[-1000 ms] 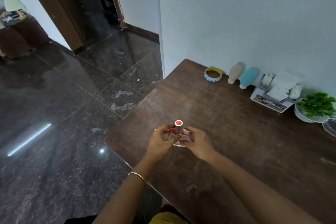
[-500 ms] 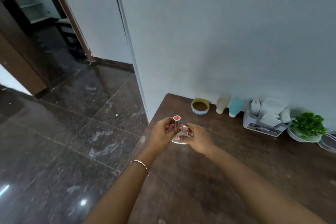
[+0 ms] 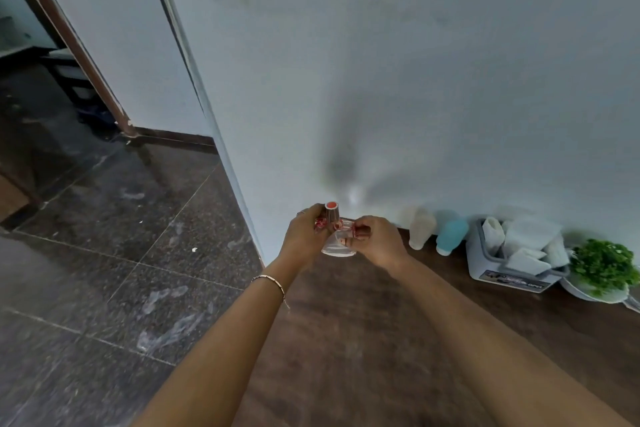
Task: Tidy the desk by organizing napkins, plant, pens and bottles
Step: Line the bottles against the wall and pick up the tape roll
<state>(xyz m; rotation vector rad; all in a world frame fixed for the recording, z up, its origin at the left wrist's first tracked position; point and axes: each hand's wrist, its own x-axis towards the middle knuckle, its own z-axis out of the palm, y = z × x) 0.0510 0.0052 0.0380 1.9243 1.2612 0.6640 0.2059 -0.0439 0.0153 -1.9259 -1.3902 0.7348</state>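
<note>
Desk (image 3: pixel 381 340): dark wood, pushed against the wall. The tidy row stands along its far edge, so the step in hand looks like adding one more bottle to that row.
Napkin box (image 3: pixel 512 276): far right by the wall, with napkins stacked inside. It needs no touching.
Plant (image 3: pixel 602 263): in a white bowl (image 3: pixel 588 292) just right of the napkin box.
Cream bottle (image 3: pixel 420 229) and blue bottle (image 3: pixel 450 236): side by side at the wall, just left of the napkin box.
Left grip (image 3: pixel 304 239): fingers curled round the glass bottle's left side, just under the cap.
Right grip (image 3: pixel 377 243): pinching the bottle's right side.
Glass bottle (image 3: pixel 337 247): held upright in the air by both hands over the desk's far left corner, near the cream bottle.
Cap (image 3: pixel 331 211): silver with a red top, seated on the neck.
Doing it well: keep it upright and lower it flat onto its base left of the cream bottle. Leave a small gap so nothing gets knocked, and let go only once it stands steady.
</note>
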